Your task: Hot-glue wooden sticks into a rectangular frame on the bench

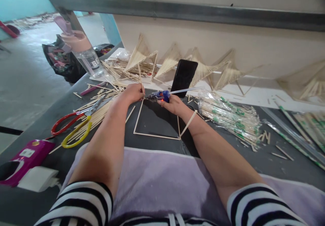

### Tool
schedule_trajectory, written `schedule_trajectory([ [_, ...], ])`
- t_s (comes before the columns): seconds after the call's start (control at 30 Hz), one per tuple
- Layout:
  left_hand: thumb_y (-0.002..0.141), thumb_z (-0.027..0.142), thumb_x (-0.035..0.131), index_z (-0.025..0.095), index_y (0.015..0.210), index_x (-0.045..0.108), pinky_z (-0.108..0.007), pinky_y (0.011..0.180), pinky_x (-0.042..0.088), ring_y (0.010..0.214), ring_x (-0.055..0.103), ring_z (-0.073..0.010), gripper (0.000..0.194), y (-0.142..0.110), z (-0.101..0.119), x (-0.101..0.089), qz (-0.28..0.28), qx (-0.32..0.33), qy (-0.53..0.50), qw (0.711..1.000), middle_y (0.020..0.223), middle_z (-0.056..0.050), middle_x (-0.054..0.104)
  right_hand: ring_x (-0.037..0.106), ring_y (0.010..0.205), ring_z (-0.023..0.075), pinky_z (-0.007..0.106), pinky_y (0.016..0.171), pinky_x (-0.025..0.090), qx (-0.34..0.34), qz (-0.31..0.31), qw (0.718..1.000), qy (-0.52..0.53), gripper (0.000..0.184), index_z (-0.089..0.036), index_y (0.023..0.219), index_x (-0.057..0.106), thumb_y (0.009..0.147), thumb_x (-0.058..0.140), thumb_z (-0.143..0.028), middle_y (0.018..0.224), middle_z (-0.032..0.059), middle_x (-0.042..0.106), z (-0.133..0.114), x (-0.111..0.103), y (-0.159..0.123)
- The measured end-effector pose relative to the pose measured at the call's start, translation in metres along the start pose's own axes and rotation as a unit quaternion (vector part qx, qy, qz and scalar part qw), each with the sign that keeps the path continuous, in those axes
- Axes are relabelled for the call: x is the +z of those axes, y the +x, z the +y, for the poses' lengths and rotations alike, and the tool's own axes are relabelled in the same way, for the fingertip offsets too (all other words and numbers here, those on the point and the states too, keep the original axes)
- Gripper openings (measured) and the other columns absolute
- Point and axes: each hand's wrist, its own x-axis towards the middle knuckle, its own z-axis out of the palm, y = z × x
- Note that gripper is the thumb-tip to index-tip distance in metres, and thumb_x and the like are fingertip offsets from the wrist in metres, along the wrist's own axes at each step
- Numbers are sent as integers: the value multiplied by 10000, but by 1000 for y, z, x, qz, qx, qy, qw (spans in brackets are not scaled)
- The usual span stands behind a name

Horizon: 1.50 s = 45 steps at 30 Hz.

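My right hand (174, 104) is wrapped round a small blue hot glue gun (159, 96), a clear glue stick (185, 90) jutting from its back end. The gun's nozzle points left at a corner of a four-sided stick frame (157, 136) lying on the dark table. At that far left corner, my left hand (134, 93) pinches a wooden stick (140, 75) that stands nearly upright. Another stick (188, 124) rises at a slant from the near right corner. The far side of the frame is mostly hidden behind the gun and my hand.
Scissors (76, 124) lie on loose sticks (95, 117) at left, near a magenta power strip (33, 158) and a water bottle (85, 53). A phone (184, 77) leans behind the gun. Twisted stick structures (167, 61) line the back. Wrapped stick packs (228, 112) lie right.
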Motion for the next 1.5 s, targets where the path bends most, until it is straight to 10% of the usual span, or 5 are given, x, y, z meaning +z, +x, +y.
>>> schedule_trajectory([
  [1.5, 712, 241, 590, 184, 830, 641, -248, 641, 451, 615, 602, -146, 140, 4, -12, 6, -13, -11, -47, 999, 629, -5, 650, 626, 806, 239, 350, 744, 480, 32, 3, 999, -36, 375, -158, 971, 642, 794, 581, -483, 811, 74, 654, -13, 0, 1],
])
